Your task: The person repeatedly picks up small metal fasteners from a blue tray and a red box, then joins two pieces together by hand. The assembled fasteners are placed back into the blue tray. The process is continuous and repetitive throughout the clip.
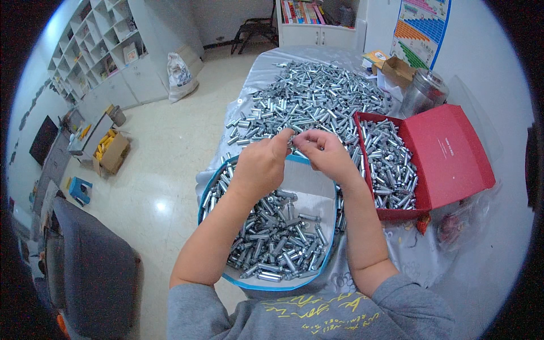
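Note:
My left hand [262, 165] and my right hand [327, 154] meet above the far rim of a blue-edged white bin [311, 177]. Both are closed, fingertips pinched together on an expansion bolt [292, 140], a small silvery metal piece mostly hidden by the fingers. Inside the bin, under my forearms, lie many loose expansion bolts [283, 238] with shiny cylindrical sleeves. Beyond my hands a wide heap of similar metal pieces [317, 93] spreads over the table. To the right, a red box [392, 214] with its lid folded back holds more of them.
A silvery patterned cloth [411, 255] covers the table. At its far right stand a metal canister [424, 93] and an opened cardboard box [396, 71]. Clear plastic wrap [456, 226] lies beside the red box. A dark grey chair [96, 266] stands on the floor at left.

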Demonstrator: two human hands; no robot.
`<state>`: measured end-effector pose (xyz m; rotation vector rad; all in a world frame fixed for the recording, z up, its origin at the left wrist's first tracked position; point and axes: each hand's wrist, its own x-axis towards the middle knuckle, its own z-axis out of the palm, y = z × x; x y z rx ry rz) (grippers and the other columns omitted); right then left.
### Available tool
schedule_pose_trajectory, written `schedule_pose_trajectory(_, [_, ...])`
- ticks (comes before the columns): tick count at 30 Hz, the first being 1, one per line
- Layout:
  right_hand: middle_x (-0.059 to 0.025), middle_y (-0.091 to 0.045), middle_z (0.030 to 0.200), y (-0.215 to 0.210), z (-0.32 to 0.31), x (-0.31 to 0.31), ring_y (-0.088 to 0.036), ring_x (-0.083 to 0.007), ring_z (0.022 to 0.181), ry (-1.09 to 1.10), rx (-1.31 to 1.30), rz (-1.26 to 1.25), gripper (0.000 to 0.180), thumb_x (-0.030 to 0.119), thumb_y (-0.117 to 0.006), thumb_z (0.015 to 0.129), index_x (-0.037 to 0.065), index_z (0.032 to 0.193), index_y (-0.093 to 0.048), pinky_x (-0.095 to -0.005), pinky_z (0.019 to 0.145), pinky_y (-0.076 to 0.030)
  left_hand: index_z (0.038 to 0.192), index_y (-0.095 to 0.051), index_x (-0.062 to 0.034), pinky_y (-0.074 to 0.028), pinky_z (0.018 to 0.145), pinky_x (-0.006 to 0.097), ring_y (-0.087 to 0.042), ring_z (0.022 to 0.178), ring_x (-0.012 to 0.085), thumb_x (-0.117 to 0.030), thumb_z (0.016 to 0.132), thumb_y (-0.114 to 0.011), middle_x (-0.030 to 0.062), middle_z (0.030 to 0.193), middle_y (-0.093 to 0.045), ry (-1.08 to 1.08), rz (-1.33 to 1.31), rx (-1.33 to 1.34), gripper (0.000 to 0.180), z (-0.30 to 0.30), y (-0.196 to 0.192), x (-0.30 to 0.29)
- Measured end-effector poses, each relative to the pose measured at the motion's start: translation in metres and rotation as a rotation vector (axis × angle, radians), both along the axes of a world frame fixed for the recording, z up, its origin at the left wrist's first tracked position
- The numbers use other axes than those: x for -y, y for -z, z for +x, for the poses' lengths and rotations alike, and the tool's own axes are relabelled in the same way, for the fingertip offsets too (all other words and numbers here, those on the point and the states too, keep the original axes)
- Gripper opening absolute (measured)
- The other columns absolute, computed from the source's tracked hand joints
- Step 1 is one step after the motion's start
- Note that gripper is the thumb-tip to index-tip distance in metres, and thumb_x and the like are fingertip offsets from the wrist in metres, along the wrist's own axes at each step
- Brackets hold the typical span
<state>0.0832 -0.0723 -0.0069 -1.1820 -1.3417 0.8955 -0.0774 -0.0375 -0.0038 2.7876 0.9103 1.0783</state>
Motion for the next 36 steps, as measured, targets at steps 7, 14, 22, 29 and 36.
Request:
schedule_pose_trajectory(7, [0.0073,-0.044,0.054,-0.002,0.006,-0.002,-0.037,-0.0015,0.046,0.023,-0.052,-0.108,0.017,0.017,-0.059,0.082,0.002,0.091,-0.059,-0.0180,0.042,-0.029,0.109,-0.048,-0.0064,-0.044,0.058,0.043,-0.059,0.067,0.0327,-0.010,0.080,-0.055,0.0153,0.070,-0.060,-0.012,-0.003,-0.001,0.031,0.002,0.002,-0.002])
schedule_pose_trajectory(14, [0.0039,-0.052,0.057,-0.005,0.007,0.001,-0.042,-0.0028,0.051,-0.018,-0.030,-0.242,0.021,0.015,-0.062,0.078,0.001,0.093,-0.060,-0.0201,0.046,-0.032,0.109,-0.048,-0.0059,-0.044,0.058,0.042,-0.059,0.067,0.0323,-0.009,0.079,-0.056,0.0152,0.071,-0.060,0.005,-0.024,-0.003,0.031,0.001,0.003,-0.002])
schedule_pose_trajectory(22, [0.0011,-0.055,0.061,-0.007,0.008,0.003,-0.045,-0.0041,0.053,-0.088,-0.087,-0.234,0.025,0.023,-0.059,0.082,0.001,0.094,-0.059,-0.0201,0.048,-0.034,0.108,-0.049,-0.0053,-0.045,0.057,0.041,-0.059,0.066,0.0319,-0.008,0.077,-0.057,0.0159,0.070,-0.060,0.001,0.007,-0.008,0.032,0.001,0.002,-0.001])
schedule_pose_trajectory(29, [0.0028,-0.049,0.059,0.005,0.003,-0.006,-0.043,-0.0056,0.046,-0.062,-0.169,-0.179,0.024,0.026,-0.053,0.086,0.004,0.085,-0.061,-0.0219,0.040,-0.032,0.109,-0.049,-0.0054,-0.045,0.057,0.042,-0.059,0.066,0.0330,-0.007,0.077,-0.056,0.0170,0.071,-0.060,0.034,-0.032,-0.026,0.033,0.003,0.005,0.000])
schedule_pose_trajectory(36, [0.0029,-0.045,0.054,0.006,0.007,-0.005,-0.041,-0.0057,0.044,-0.131,-0.201,-0.166,0.022,0.025,-0.053,0.085,0.005,0.082,-0.060,-0.0216,0.039,-0.032,0.109,-0.049,-0.0054,-0.045,0.058,0.042,-0.059,0.067,0.0333,-0.007,0.077,-0.056,0.0169,0.071,-0.060,0.016,-0.006,-0.026,0.033,0.000,0.001,0.001])
